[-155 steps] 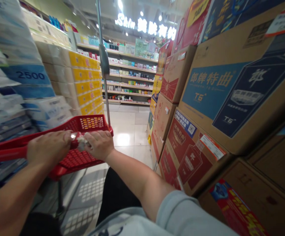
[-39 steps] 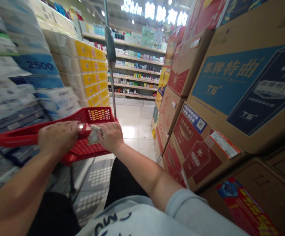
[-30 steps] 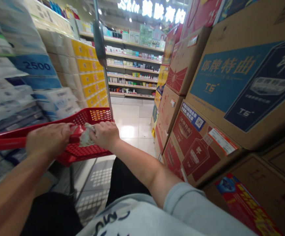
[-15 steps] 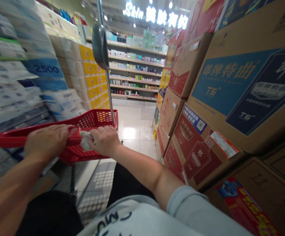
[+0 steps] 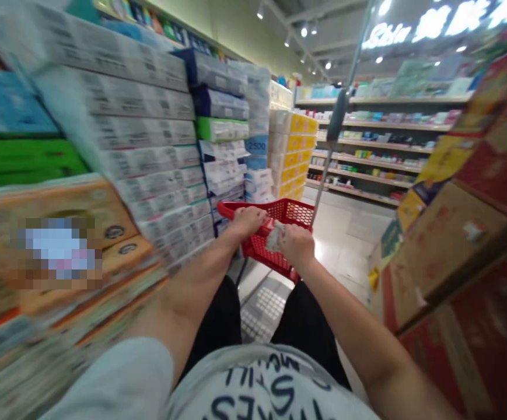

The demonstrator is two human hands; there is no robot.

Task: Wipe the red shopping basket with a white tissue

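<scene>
A red shopping cart with a perforated plastic basket stands in front of me. My left hand is closed around the left part of its red handle. My right hand grips the handle's right part, fingers curled, with a crumpled whitish cloth or tissue held at its inner side. From the basket's far right corner rises a thin metal pole, which carries a grey oval piece. Some of the handle is hidden by my hands and the cloth.
Stacked tissue packs line the left side, with yellow-and-white packs farther on. Cardboard cartons rise close on the right. Pale floor tiles lead to product shelves at the back.
My view has swung left, so the cart and both hands appear farther right and more of the left stacks shows. Both hands keep their hold on the handle.
</scene>
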